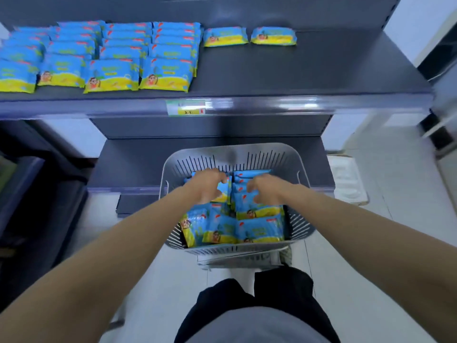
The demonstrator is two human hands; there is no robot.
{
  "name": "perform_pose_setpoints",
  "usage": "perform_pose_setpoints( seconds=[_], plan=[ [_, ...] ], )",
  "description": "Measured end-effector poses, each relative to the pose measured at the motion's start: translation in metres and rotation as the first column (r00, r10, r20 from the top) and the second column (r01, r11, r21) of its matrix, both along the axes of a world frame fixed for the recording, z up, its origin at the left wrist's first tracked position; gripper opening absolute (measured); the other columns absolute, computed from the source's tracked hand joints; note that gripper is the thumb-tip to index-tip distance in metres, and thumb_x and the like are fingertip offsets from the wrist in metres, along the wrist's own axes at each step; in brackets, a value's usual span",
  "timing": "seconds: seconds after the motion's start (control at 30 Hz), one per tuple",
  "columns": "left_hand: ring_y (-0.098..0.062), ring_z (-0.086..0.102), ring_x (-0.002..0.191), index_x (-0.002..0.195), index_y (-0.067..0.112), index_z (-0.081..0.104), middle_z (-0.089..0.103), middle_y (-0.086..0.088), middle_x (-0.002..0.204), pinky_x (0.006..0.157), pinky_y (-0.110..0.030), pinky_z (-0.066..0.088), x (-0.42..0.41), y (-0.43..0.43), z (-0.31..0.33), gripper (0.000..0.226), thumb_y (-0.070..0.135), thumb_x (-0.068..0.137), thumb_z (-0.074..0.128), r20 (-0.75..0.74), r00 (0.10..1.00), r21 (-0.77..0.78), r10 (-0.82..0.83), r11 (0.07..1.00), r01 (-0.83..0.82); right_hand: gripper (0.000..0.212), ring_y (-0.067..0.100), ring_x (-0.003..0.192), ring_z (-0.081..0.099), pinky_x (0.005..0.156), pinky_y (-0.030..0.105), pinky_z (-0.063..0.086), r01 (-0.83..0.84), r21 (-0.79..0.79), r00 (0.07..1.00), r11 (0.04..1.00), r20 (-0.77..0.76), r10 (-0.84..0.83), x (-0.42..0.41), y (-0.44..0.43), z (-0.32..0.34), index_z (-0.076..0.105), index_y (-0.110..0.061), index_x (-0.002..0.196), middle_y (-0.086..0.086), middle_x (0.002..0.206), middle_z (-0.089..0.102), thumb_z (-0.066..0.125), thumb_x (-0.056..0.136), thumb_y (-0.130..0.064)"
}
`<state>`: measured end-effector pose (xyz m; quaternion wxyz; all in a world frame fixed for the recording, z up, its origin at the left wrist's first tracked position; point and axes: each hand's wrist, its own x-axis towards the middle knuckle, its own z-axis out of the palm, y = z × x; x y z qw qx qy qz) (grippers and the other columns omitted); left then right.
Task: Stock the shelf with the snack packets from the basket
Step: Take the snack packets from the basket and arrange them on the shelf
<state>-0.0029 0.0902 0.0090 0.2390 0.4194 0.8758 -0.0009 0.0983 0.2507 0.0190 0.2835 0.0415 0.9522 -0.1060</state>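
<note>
**Both hands in the basket, picking up**

The left hand [207,185] curls over the snack packets [259,227] at the far end of the basket [235,147]; I cannot tell if it grips yet. Just right of it, the right hand [268,190] curls likewise, grip equally unclear. The shelf [321,65] lies above and beyond both hands. Next, I judge: pinch firmly, lift over the rim, and fill the bare stretch right of the 2 lone packets [225,37].

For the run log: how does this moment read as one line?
stage: pick | left hand: grips snack packets in basket | right hand: same | shelf: partly stocked
</note>
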Motion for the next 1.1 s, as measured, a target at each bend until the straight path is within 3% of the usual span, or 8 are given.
perform_pose_setpoints(
  seconds=[0.2,0.47,0.57,0.67,0.8,0.9,0.97,1.1],
  plan=[
    [-0.03,0.049,0.115,0.129,0.016,0.049,0.049,-0.009,0.129,0.096,-0.039,0.04,0.017,-0.007,-0.048,0.042,0.026,0.09,0.061,0.089,0.996,-0.148,0.0,0.989,0.013,0.054,0.032,0.121,0.05,0.098,0.042,0.046,-0.044,0.041,0.948,0.998,0.317,0.029,0.016,-0.004,-0.048,0.046,-0.009,0.137,0.011,0.137,0.05,0.064,0.089,-0.028],
    [-0.03,0.049,0.118,0.131,0.013,0.049,0.052,-0.01,0.13,0.098,-0.04,0.044,0.019,0.002,-0.071,0.046,0.024,0.088,0.064,0.062,0.993,-0.208,-0.105,0.971,0.116,0.051,0.026,0.092,0.052,0.073,0.035,0.044,-0.101,0.096,0.922,0.99,0.384,0.057,0.008,0.003,-0.057,0.046,0.0,0.134,0.014,0.128,0.054,0.063,0.089,-0.018],
    [-0.031,0.046,0.119,0.13,0.012,0.05,0.053,-0.012,0.128,0.098,-0.04,0.041,0.024,0.009,-0.081,0.045,0.027,0.089,0.062,0.041,0.981,-0.298,-0.188,0.935,0.191,0.039,0.025,0.087,0.053,0.07,0.032,0.044,-0.049,0.108,0.941,0.993,0.337,0.01,-0.003,0.024,-0.038,0.057,0.001,0.12,0.015,0.125,0.059,0.061,0.085,-0.017],
    [-0.031,0.039,0.121,0.128,0.013,0.052,0.054,-0.01,0.126,0.101,-0.041,0.036,0.031,0.018,-0.092,0.042,0.032,0.091,0.058,0.004,0.962,-0.382,-0.274,0.888,0.255,0.043,0.03,0.116,0.055,0.096,0.035,0.046,-0.006,0.128,0.968,0.992,0.251,-0.026,-0.012,0.042,-0.016,0.054,-0.001,0.127,0.015,0.133,0.055,0.053,0.087,-0.015],
    [-0.032,0.039,0.121,0.119,0.008,0.056,0.053,-0.013,0.123,0.102,-0.042,0.033,0.034,0.022,-0.095,0.031,0.025,0.093,0.057,0.007,0.968,-0.428,-0.252,0.874,0.231,0.016,0.027,0.093,0.052,0.072,0.026,0.038,0.073,0.087,0.993,0.994,0.089,-0.08,-0.013,0.051,0.017,0.051,-0.011,0.102,0.013,0.113,0.059,0.049,0.087,-0.007],
    [-0.024,0.054,0.088,0.108,0.005,0.06,0.058,-0.012,0.1,0.069,-0.033,0.043,0.024,0.019,-0.077,0.018,0.007,0.091,0.055,0.083,0.982,-0.416,-0.168,0.89,0.187,0.019,0.028,0.1,0.053,0.073,0.026,0.034,0.102,0.018,0.995,0.995,-0.016,-0.102,-0.02,0.055,0.039,0.052,-0.012,0.103,0.011,0.121,0.058,0.045,0.087,-0.005],
    [-0.016,0.039,0.055,0.082,0.011,0.056,0.045,-0.006,0.072,0.048,-0.026,0.031,0.014,0.017,-0.056,0.014,-0.001,0.089,0.052,0.123,0.986,-0.414,-0.116,0.897,0.157,0.032,0.028,0.1,0.053,0.073,0.027,0.036,0.11,-0.017,0.99,0.994,-0.09,-0.111,-0.032,0.057,0.056,0.055,-0.01,0.115,0.011,0.121,0.059,0.044,0.086,-0.003],
    [-0.019,0.03,0.059,0.072,0.01,0.039,0.037,-0.007,0.074,0.056,-0.031,0.027,-0.011,0.021,0.01,0.024,0.002,0.084,0.058,0.139,0.988,-0.286,-0.062,0.953,0.1,0.039,0.026,0.097,0.053,0.073,0.03,0.041,0.106,-0.05,0.967,0.993,-0.228,-0.115,-0.059,0.063,0.102,0.054,-0.013,0.119,0.01,0.12,0.059,0.045,0.083,-0.003]
  ],
)
